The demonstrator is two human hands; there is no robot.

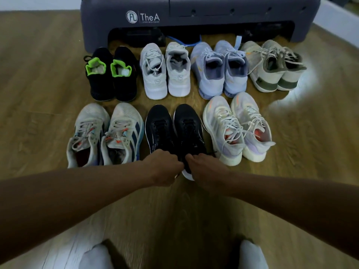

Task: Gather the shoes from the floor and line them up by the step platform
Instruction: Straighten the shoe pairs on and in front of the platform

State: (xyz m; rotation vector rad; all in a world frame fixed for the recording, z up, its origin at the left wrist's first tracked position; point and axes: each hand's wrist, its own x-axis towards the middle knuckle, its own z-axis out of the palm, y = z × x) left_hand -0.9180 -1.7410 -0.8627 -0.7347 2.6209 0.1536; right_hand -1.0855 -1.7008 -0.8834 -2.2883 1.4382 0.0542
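A dark grey step platform (194,14) stands at the top of the head view. Two rows of shoe pairs lie on the wood floor in front of it, toes toward it. A black pair sits in the middle of the near row. My left hand (164,167) grips the heel of the left black shoe (158,127). My right hand (204,169) grips the heel of the right black shoe (189,127). Both heels are mostly hidden under my fingers.
Back row: black-and-green pair (111,74), white pair (165,72), pale blue pair (219,70), cream-and-olive pair (272,66). Near row: white-and-navy pair (104,134) left, pastel pair (239,129) right. A blue cord (184,42) lies under the platform. My socked feet (97,257) are at the bottom.
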